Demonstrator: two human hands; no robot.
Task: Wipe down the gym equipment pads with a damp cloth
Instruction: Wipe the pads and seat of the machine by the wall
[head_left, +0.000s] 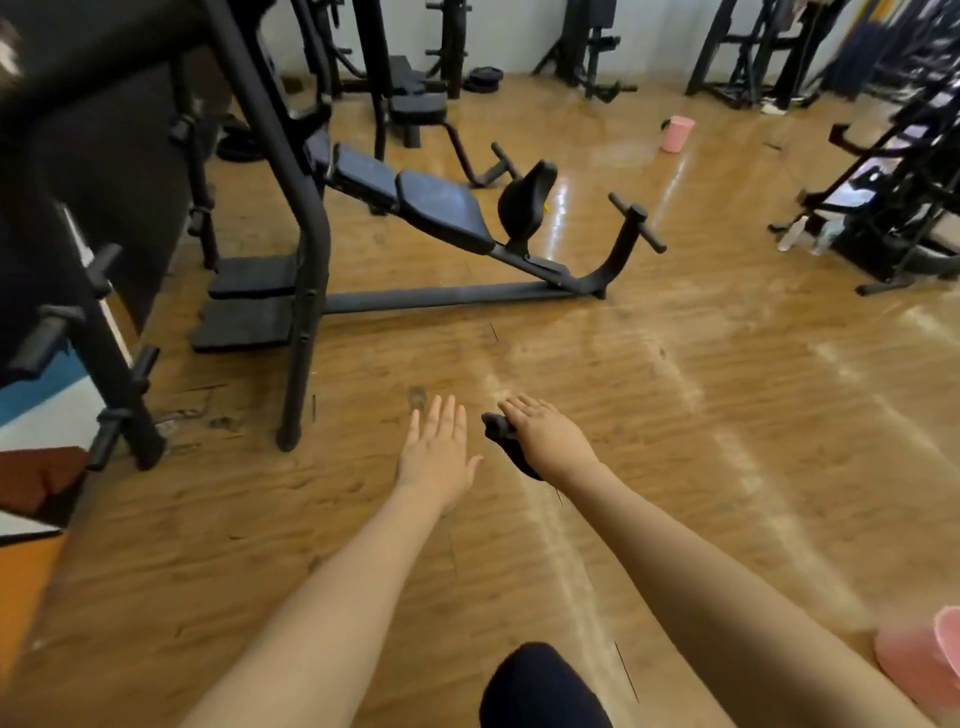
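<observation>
Two bare forearms reach forward over the wooden floor (675, 415). Left hand (439, 449): palm down, fingers straight and together, thumb out, holding nothing. Right hand (545, 434): fingers extended forward, a dark cloth (506, 441) beneath the palm, bunched and hanging out on the hand's left side; whether the thumb pinches it cannot be told. The two hands sit near each other, not touching.

One incline bench (441, 208) stands far centre-left, with two long pads in line, dusty on top, and one small rounded pad (524, 200) upright at its lower end. One T-shaped foot bar (636, 228) rises at the bench's right end. Two flat black step plates (249, 301) lie stacked at the base of the frame upright (306, 312) on the left.

Buckets: two pink ones, one (677, 134) far right of centre on the floor, one (924, 660) at the near right edge, cut off by the frame. Two pale bottles (793, 234) stand by the rack (893, 171) at far right. One stack of weight plates (483, 79) lies by the far wall. A dark knee (540, 686) shows at the near bottom edge.
</observation>
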